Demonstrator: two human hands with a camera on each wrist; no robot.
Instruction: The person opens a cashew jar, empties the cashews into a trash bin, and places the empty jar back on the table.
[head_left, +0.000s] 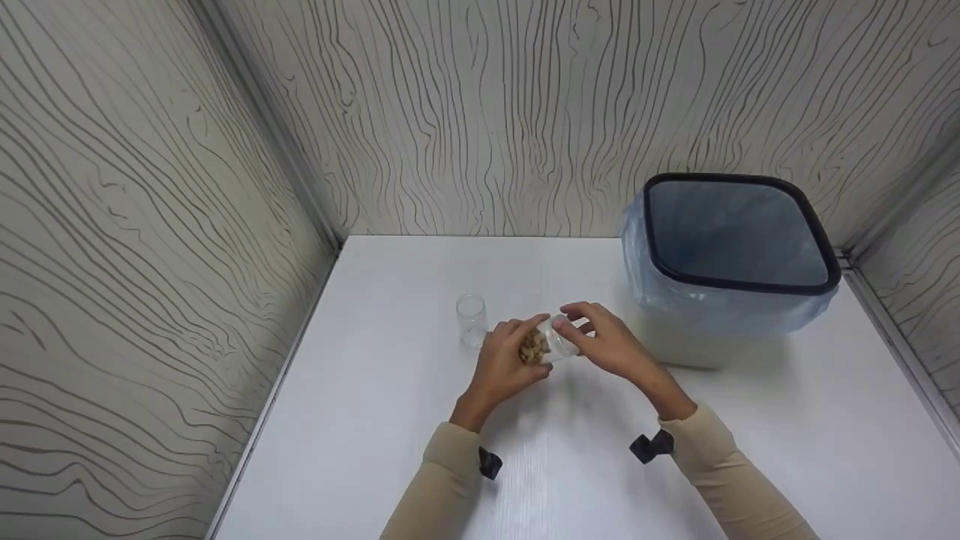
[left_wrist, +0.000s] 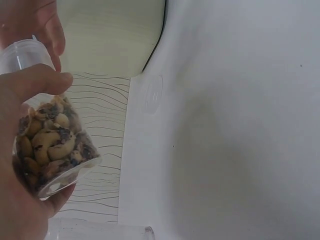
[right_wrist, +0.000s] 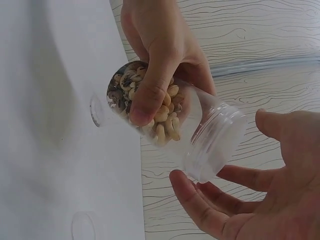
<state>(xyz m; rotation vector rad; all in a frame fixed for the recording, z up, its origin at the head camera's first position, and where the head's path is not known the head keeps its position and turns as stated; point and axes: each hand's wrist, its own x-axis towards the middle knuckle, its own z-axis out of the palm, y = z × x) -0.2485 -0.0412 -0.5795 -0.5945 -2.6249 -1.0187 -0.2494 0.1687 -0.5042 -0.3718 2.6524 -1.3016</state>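
Note:
A clear plastic jar, partly filled with nuts that look like cashews with dark bits among them, is held tilted above the table. My left hand grips it around the body, as the left wrist view also shows. The jar's ridged end points toward my right hand, whose fingers are spread around that end; the right wrist view shows a gap at the thumb. I cannot tell whether a lid sits on the jar. Another clear jar stands just beyond my left hand.
A bin lined with a bluish bag and ringed by a black rim stands at the back right. A small clear round lid-like piece lies on the white table. Wood-patterned panels enclose the back and sides.

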